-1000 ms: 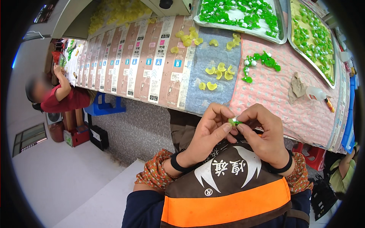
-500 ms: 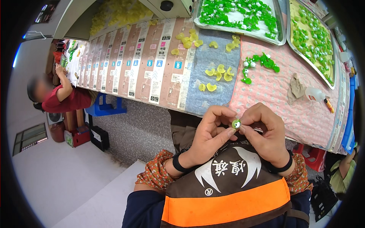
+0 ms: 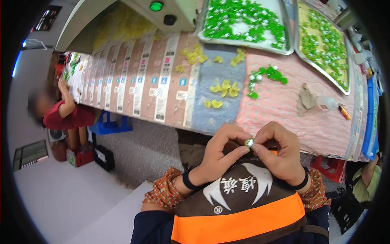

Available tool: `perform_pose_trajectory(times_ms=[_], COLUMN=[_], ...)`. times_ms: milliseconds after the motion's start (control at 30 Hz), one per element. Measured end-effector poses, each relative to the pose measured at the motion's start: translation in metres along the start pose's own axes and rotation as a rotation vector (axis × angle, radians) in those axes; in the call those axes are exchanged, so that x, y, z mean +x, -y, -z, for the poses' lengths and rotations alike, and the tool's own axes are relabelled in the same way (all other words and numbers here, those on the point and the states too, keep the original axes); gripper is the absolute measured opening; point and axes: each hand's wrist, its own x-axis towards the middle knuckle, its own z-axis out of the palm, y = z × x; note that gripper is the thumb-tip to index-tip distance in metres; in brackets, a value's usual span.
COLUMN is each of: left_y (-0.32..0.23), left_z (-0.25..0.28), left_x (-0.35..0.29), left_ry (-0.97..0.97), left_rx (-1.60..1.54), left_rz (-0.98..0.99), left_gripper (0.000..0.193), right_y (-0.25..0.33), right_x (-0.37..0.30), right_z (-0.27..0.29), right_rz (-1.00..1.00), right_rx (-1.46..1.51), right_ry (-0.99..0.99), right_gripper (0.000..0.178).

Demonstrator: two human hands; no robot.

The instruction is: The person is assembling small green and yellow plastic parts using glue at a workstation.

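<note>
A small green plastic piece with a white eyeball [image 3: 249, 142] is pinched between my two hands, just off the table's near edge and above my apron. My left hand [image 3: 222, 151] grips it from the left with thumb and forefinger. From the right, the fingertips of my right hand [image 3: 278, 149] close on its other side. Beyond them, a short curved row of green pieces with eyeballs [image 3: 268, 75] lies on the pink cloth [image 3: 268, 107]. Several yellow translucent curved pieces [image 3: 224, 87] rest on the blue cloth [image 3: 205, 118] to the left of that.
Metal trays of green pieces, one white-lined [image 3: 243, 39] and one yellow-lined [image 3: 345, 77], stand at the back. A rag [image 3: 305, 99], a clear bottle [image 3: 326, 103] and an orange tube [image 3: 344, 112] lie at right. A machine housing [image 3: 178, 16] occupies the far left; a person in red [image 3: 69, 116] sits beyond.
The view has shifted slightly, so the table appears a little further left. The piece has turned in my fingers, which still pinch it. A green light shows on the machine housing.
</note>
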Motion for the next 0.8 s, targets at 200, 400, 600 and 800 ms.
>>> perform_pose_trajectory(times_ms=[200,400,600,800], left_y=[-0.013,-0.020,-0.028,-0.029], left_z=[0.004,0.010,0.019,0.016], left_x=[-0.001,0.003,0.009,0.010], left_ry=[0.001,-0.050,-0.132,-0.175], left_rx=[0.035,0.076,0.132,0.098], left_rz=[0.045,0.035,0.009,0.036], left_gripper=[0.035,0.018,0.014,0.013], right_y=[0.029,0.030,0.030,0.030], right_x=[-0.002,0.019,0.023,0.036], right_z=[0.055,0.189,0.236,0.240], right_rz=[0.251,0.178,0.149,0.151], right_rx=[-0.166,-0.620,-0.259,-0.361], right_ry=[-0.253,-0.751,-0.652,-0.708], right_gripper=[0.012,0.007,0.009,0.010])
